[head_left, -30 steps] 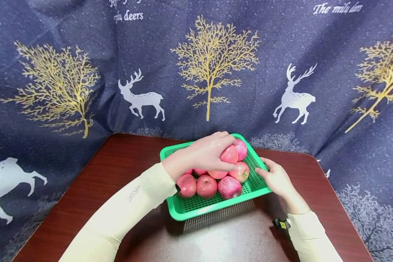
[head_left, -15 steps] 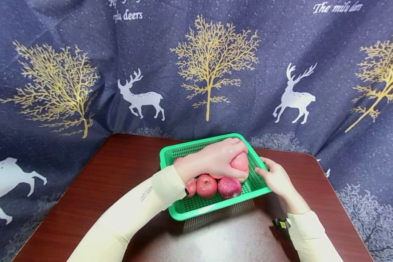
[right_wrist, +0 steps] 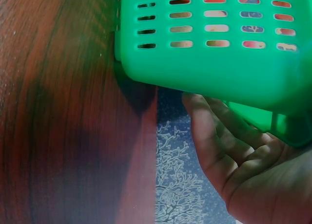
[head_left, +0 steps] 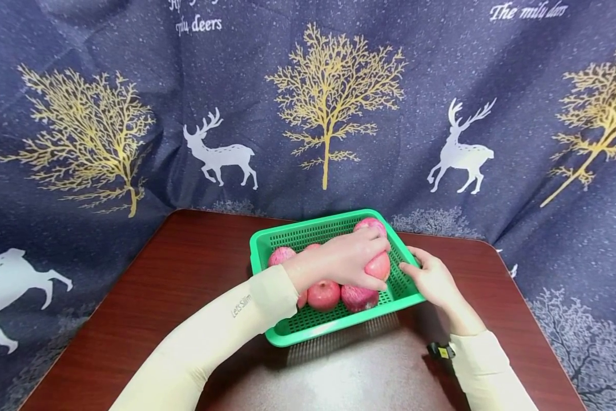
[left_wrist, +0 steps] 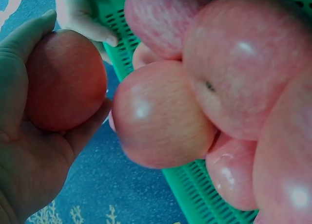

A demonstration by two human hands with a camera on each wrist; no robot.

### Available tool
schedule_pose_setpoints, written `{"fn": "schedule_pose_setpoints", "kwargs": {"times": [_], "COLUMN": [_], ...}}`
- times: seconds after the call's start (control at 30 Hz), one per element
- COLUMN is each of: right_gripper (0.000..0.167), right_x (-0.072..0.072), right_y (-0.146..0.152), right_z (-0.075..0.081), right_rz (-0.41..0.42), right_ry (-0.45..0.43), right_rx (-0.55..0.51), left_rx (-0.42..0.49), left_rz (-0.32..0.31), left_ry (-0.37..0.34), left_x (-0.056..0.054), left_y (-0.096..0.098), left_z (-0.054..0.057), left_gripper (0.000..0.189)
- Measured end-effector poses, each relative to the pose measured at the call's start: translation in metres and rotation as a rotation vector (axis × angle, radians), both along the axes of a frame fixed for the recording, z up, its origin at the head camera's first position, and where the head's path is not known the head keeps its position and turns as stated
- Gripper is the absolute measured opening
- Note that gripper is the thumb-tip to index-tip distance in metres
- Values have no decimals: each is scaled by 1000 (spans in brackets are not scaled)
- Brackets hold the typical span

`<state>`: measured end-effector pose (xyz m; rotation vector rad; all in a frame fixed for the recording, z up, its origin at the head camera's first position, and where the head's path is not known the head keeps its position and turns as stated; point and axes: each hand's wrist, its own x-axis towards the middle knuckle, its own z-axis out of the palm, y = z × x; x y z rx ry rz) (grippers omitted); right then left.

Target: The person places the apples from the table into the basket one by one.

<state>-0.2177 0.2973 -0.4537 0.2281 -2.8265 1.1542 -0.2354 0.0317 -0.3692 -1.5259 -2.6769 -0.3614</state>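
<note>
A green perforated basket [head_left: 328, 327] stands on the table, holding several red apples. My left hand [head_left: 341, 257] reaches over it and grips one apple [head_left: 378, 266] between thumb and fingers, near the basket's right half. In the left wrist view that held apple [left_wrist: 66, 80] sits in the curve of the hand, beside a paler apple [left_wrist: 163, 114]. My right hand [head_left: 436, 282] holds the basket's right end, thumb at the rim. The right wrist view shows its fingers [right_wrist: 204, 131] curled beneath the rim, outside the wall. Some apples are hidden under my left hand and forearm.
The brown wooden table [head_left: 205, 245] extends on both sides of the basket. Behind it hangs a dark blue cloth [head_left: 266, 68] printed with deer and trees. An apple [head_left: 370, 225] lies in the basket's far right corner; another apple [head_left: 324, 295] lies near the front wall.
My left hand has moved right and towards me with the held apple. Apples at the basket's left have come into view behind the forearm. The right hand and basket stay put.
</note>
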Motion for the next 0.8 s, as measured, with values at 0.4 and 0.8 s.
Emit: {"fn": "schedule_pose_setpoints", "kwargs": {"times": [0.4,0.8], "right_gripper": [51,52], "right_x": [1,1], "right_y": [-1,-2], "right_z": [2,1], "right_rz": [7,0], "right_ry": [-16,-8], "right_rx": [-21,2], "left_rx": [-32,-36], "left_rz": [-20,-12], "left_ry": [78,-1], "left_x": [3,-3], "left_y": [13,24], "left_z": [-21,-33], "left_gripper": [58,58]}}
